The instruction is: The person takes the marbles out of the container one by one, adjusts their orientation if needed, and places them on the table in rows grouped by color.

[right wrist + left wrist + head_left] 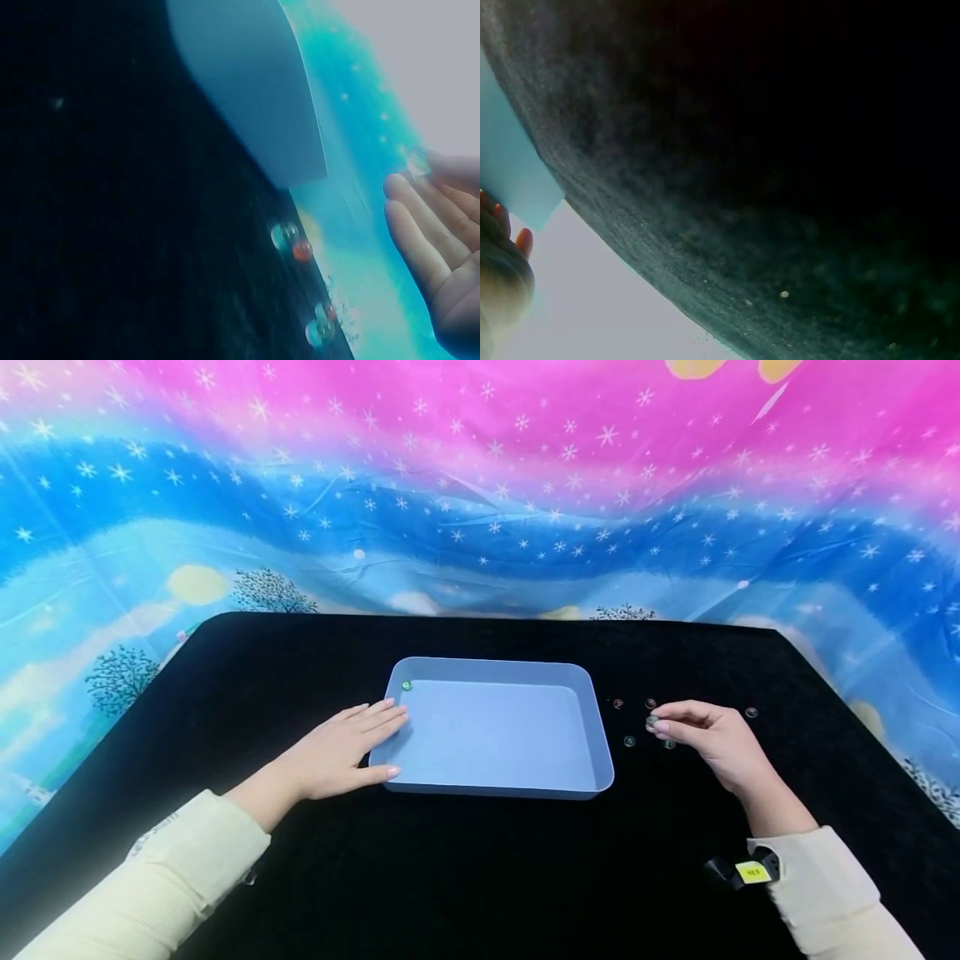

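Note:
A pale blue tray (487, 792) stands on the black tabletop in the head view. Across its left rim lies my left hand (337, 756), fingers stretched out and touching the tray. A green glass marble (407, 686) sits inside, at the far left corner. To the right of the tray, thumb and fingertips of my right hand (723, 747) pinch a clear glass marble (651, 723), which also shows in the right wrist view as a held marble (418, 161). The left wrist view catches only part of my left hand (506, 274) beside the tray wall (510, 165).
Several loose marbles lie on the table around my right hand, among them a near marble (629, 742), a reddish marble (618, 703) and one farther right (752, 712). Behind the table hangs a pink and blue snowflake cloth (480, 510).

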{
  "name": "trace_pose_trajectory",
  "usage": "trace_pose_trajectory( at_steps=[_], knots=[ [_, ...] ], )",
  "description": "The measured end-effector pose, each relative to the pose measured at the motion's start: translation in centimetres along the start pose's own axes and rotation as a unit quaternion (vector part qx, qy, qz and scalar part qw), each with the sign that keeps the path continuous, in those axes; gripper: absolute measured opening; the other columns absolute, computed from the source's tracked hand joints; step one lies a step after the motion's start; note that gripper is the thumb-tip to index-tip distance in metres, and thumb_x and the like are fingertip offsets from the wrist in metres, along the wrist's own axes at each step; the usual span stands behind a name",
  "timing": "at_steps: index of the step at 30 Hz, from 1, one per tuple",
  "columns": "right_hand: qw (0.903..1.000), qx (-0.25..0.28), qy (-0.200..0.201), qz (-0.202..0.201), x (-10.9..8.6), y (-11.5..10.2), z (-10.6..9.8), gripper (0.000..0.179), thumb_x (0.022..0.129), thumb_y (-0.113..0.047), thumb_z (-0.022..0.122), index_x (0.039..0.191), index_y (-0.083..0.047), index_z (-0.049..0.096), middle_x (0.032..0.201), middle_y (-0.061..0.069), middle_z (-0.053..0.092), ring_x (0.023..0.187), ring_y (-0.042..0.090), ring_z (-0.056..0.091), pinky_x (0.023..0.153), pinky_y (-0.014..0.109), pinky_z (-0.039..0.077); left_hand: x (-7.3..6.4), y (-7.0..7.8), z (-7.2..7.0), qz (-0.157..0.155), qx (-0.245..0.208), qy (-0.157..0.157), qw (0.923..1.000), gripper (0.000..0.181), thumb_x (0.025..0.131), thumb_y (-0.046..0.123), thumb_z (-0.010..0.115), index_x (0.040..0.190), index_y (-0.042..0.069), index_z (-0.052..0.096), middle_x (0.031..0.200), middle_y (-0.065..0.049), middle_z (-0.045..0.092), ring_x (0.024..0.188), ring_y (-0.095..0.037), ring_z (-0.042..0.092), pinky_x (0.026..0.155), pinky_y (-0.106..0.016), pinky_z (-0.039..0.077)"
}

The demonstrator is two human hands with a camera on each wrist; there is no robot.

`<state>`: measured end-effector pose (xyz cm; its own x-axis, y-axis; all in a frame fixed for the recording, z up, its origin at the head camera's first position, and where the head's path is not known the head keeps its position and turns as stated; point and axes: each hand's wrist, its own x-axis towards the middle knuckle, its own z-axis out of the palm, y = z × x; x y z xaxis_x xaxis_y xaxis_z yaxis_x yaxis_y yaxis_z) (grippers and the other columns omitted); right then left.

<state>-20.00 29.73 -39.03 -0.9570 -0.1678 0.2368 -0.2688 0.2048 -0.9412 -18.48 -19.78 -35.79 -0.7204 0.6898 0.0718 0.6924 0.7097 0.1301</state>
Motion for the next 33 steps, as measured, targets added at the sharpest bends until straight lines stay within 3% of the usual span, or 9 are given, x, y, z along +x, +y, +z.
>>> trace_pose_trajectory(
  at_steps=[6,13,25,33],
  knots=[
    [0.9998,0.019,0.004,-0.008,-0.6,-0.4,-1.3,0.031,0.081,-0.012,0.06,0.102,0.01,0.056,0.093,0.008,0.063,0.082,0.016,0.061,0.068,0.023,0.048,0.0,0.0,0.0,0.0,0.0,0.0,1.0,0.071,0.083,0.059,0.036,0.136,0.012,0.028,0.14,0.001,0.023,0.129,-0.013,0.011,0.102,-0.035,0.011],
    [0.9988,0.002,0.039,0.03,-1.4,-0.3,-3.1,0.032,0.082,-0.015,0.06,0.105,0.007,0.057,0.092,0.002,0.064,0.082,0.014,0.061,0.065,0.023,0.048,0.0,0.0,0.0,-0.001,-0.002,-0.001,1.0,0.071,0.083,0.058,0.036,0.136,0.012,0.029,0.14,0.002,0.023,0.129,-0.013,0.011,0.102,-0.035,0.012],
    [0.9962,0.07,0.043,0.03,-2.6,0.4,-5.9,0.025,0.081,-0.004,0.058,0.104,0.007,0.058,0.102,0.003,0.061,0.085,0.014,0.06,0.069,0.025,0.047,-0.1,0.0,0.0,-0.003,-0.001,0.001,1.0,0.071,0.083,0.058,0.036,0.136,0.012,0.029,0.14,0.001,0.023,0.129,-0.013,0.011,0.102,-0.035,0.012],
    [0.994,0.096,0.033,0.041,-3.3,-1.3,-5.8,0.016,0.08,0.003,0.056,0.094,-0.001,0.065,0.089,0.001,0.064,0.079,0.011,0.062,0.067,0.023,0.048,-0.1,0.0,0.0,-0.001,-0.003,0.0,1.0,0.071,0.083,0.058,0.036,0.136,0.012,0.029,0.14,0.001,0.023,0.129,-0.013,0.011,0.102,-0.036,0.012]
  ],
)
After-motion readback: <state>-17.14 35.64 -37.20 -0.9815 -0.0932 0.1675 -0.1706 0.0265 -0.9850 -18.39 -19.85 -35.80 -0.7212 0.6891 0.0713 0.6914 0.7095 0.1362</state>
